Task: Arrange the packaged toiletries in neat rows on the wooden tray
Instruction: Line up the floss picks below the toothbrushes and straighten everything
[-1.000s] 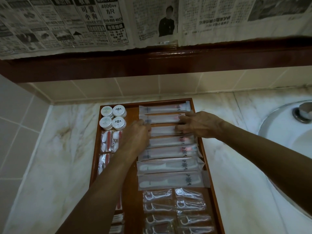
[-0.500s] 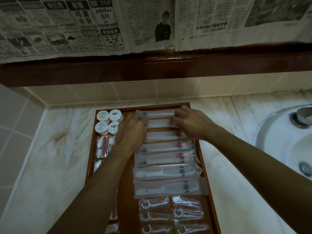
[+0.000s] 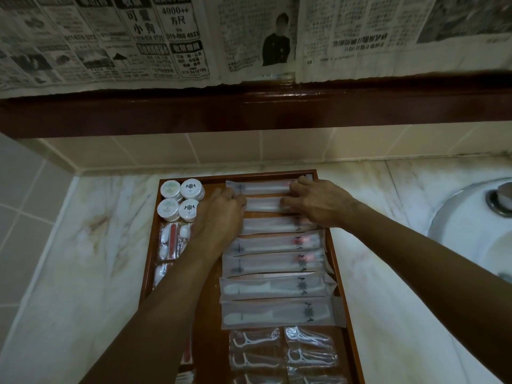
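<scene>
the step in hand looks like squaring up the column of long sachets at the far end of the wooden tray (image 3: 343,314), which sits on the marbled worktop (image 3: 83,259) beside a basin (image 3: 471,225). the left hand (image 3: 219,217) lies at the left ends of the top two toothbrush packets (image 3: 263,187), its fingers bent against their edges; whether it pinches one or only nudges it, i cannot tell. the right hand (image 3: 313,202) rests at the right ends of the same packets with fingers spread and bent, pressing down on them rather than closing round anything.

below them more long packets (image 3: 274,285) lie in a stack of rows, the lower ones a little skewed and overlapping. floss pick packets (image 3: 255,342) fill the near end in two columns. four round white tubs (image 3: 180,200) stand in the far left corner, with small clear kits (image 3: 171,242) under them.

the next move, i judge, calls for sliding both ends evenly so the top packets sit parallel to the far rim, then working down to the crooked ones.

writing: the tubs and sachets carry a dark crest-like emblem, too small to read. newspaper (image 3: 166,37) taped above shows chinese print, "4000++" and a number starting "019".
</scene>
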